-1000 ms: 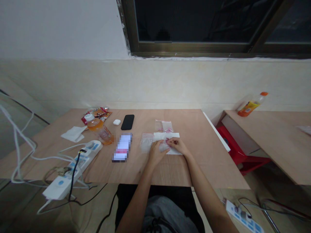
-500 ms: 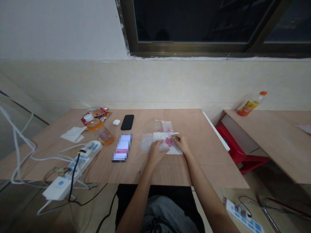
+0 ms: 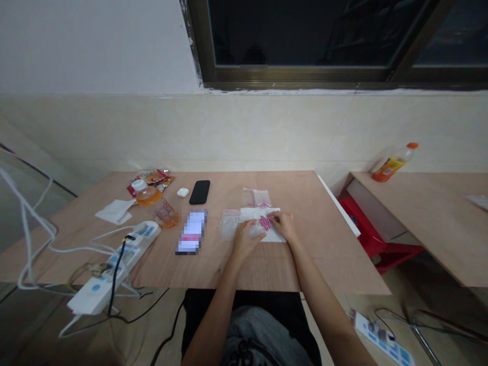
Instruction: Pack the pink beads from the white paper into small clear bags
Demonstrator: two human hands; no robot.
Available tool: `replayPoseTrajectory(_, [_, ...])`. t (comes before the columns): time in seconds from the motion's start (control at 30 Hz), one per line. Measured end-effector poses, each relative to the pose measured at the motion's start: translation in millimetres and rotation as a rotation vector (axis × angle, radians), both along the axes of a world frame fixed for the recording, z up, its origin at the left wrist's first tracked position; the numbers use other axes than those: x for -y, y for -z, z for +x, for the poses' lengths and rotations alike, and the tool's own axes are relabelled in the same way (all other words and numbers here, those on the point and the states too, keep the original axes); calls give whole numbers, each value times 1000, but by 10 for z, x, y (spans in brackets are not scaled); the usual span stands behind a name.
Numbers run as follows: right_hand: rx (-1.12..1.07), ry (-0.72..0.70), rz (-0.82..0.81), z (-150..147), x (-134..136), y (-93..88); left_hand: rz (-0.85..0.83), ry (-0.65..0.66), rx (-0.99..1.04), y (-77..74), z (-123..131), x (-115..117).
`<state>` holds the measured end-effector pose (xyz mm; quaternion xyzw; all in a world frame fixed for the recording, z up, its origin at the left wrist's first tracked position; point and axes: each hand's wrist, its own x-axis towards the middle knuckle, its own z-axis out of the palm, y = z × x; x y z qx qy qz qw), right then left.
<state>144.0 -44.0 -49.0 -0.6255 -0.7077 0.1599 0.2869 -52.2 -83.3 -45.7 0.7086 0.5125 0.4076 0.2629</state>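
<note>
We see a dark window (image 3: 305, 35) above a wooden table (image 3: 324, 254), and a second table (image 3: 430, 218) to the right. Between the two tables sits something red (image 3: 396, 254), and a white power strip (image 3: 95, 290) slants over the left front edge. Next come our hands: the left hand (image 3: 244, 240) rests on the near-left part of a white sheet (image 3: 274, 237), thumb spread widely from the fingers; the right hand (image 3: 285, 226) is on the sheet's right side, its fingers drawn narrowly together, and we cannot tell whether they pinch anything. A bottle (image 3: 156, 204) of orange drink stands well left of us, with a lit phone (image 3: 192, 231) and a black phone (image 3: 200, 192) beyond it. One clear bag (image 3: 230, 223) lies just left of the sheet, another bag (image 3: 256, 196) at its far edge. Smallest are the pink beads (image 3: 264, 222), clustered on the sheet between both hands, beside the right fingertips.
</note>
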Motion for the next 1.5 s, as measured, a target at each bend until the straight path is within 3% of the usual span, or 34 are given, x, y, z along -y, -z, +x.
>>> replayPoseTrajectory(0.3, [10, 32, -10, -22, 42, -84, 2, -3, -2, 5, -2, 0])
replayPoseTrajectory(0.53, [-126, 4, 37, -1, 32, -63, -7, -1, -10, 1, 2, 3])
replayPoseTrajectory(0.8, [-428, -202, 2, -108, 89, -72, -5, -2, 5, 0, 1, 2])
replayPoseTrajectory(1.07, [-498, -319, -42, -154, 98, 39, -20, 13, 3, -13, -4, -8])
replayPoseTrajectory(1.3, [-433, -200, -22, -93, 83, -48, 6, 11, 6, -5, -8, 0])
replayPoseTrajectory(1.5, [-208, -34, 35, 20, 54, -44, -1, -10, -4, 19, 5, -6])
